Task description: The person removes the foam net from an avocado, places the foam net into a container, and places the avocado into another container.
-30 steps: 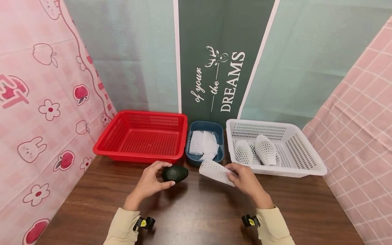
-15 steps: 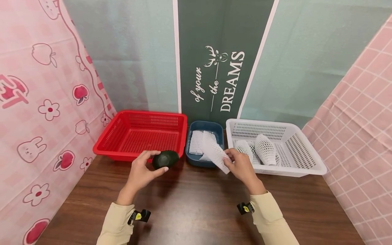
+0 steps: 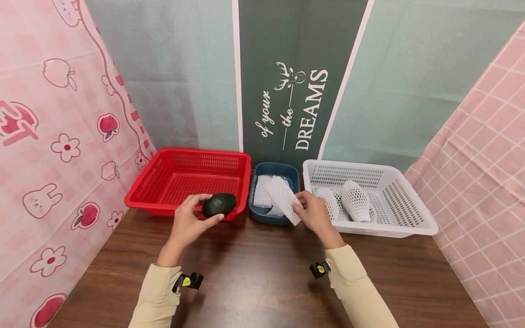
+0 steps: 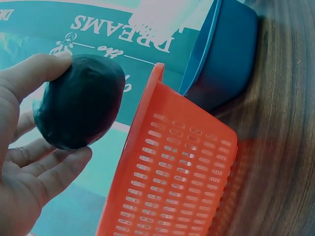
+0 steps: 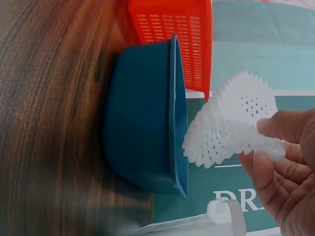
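Note:
A dark green avocado (image 3: 219, 205) is held between the thumb and fingers of my left hand (image 3: 189, 221), at the front rim of the red basket (image 3: 135, 200). In the left wrist view the same avocado (image 4: 83, 101) is raised beside that basket's wall. My right hand (image 3: 315, 213) pinches a white foam net sleeve (image 3: 284, 196) by its near end, over the blue bin (image 3: 262, 217). The right wrist view has this net sleeve (image 5: 231, 123) partly opened out above the bin's rim. More white foam nets (image 3: 262, 191) lie in the bin, partly hidden by the held one.
On the right stands a white basket (image 3: 410, 200) with foam-netted pieces (image 3: 355, 200) inside. All three containers line the back of the brown wooden table (image 3: 262, 282). Patterned cloths (image 3: 61, 136) hang at the left, back and right.
My left hand has lifted the avocado away from me and left, toward the red basket. My right hand has carried the foam net sleeve away from me and left, over the blue bin.

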`<state>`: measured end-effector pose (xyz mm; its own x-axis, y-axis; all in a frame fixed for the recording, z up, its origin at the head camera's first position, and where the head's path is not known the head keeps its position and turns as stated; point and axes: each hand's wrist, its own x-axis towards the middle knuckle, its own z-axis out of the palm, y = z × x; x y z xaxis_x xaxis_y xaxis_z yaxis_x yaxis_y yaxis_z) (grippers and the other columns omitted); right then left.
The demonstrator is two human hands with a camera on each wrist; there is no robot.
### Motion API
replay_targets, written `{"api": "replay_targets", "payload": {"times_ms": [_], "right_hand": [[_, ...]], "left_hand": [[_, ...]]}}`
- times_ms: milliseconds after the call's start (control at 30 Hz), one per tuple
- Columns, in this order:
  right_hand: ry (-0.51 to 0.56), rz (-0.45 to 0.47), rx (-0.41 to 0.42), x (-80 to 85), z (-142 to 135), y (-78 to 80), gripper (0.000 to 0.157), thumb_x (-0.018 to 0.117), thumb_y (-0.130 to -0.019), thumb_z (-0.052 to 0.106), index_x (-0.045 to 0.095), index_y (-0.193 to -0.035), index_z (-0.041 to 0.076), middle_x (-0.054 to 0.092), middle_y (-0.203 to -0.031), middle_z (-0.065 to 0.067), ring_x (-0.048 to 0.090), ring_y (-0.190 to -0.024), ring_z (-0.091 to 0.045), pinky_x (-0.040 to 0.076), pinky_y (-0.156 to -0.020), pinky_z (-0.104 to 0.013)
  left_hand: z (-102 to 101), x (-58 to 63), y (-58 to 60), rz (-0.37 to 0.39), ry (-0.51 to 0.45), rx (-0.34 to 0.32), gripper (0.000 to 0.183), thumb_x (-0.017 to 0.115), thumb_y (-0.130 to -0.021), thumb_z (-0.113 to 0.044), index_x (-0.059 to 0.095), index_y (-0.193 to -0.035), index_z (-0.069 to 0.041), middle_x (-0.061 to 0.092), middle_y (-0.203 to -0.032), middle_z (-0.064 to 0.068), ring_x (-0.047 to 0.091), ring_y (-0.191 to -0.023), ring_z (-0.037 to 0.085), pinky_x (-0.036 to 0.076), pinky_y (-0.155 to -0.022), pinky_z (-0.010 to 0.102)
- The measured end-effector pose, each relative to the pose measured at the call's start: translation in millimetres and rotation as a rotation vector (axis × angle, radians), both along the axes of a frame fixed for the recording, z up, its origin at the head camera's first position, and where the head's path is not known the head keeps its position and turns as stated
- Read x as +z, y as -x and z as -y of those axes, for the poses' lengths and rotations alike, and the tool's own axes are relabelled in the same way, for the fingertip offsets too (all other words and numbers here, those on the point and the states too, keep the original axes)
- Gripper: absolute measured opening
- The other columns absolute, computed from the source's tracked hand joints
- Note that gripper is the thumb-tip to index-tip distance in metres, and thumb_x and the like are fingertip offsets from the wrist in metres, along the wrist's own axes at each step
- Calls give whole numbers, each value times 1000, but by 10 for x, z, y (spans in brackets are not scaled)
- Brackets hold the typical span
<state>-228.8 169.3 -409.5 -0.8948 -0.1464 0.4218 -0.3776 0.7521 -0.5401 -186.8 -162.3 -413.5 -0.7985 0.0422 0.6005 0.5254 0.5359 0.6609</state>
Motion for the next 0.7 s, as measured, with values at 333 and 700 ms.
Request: {"api": "replay_targets", "payload": {"times_ms": [333,700], "right_hand": [[24,61,-37,31,79,116,44,69,-84,21,56,-116,-6,63,-94,-20,62,-80,-29,49,-68,-44],[-25,101,5,32,120,90,42,70,-83,20,58,-115,-4,62,-95,-16,62,-85,-30,49,-72,-44]], "left_hand": [[15,-15,-35,25,-7,11,52,86,-64,-16,63,-110,-8,60,-101,3,55,-92,17,50,-71,46],[63,-19,-53,21,15,38,53,87,-63,-17,63,-109,-9,61,-100,3,55,-92,16,50,-71,35]]}}
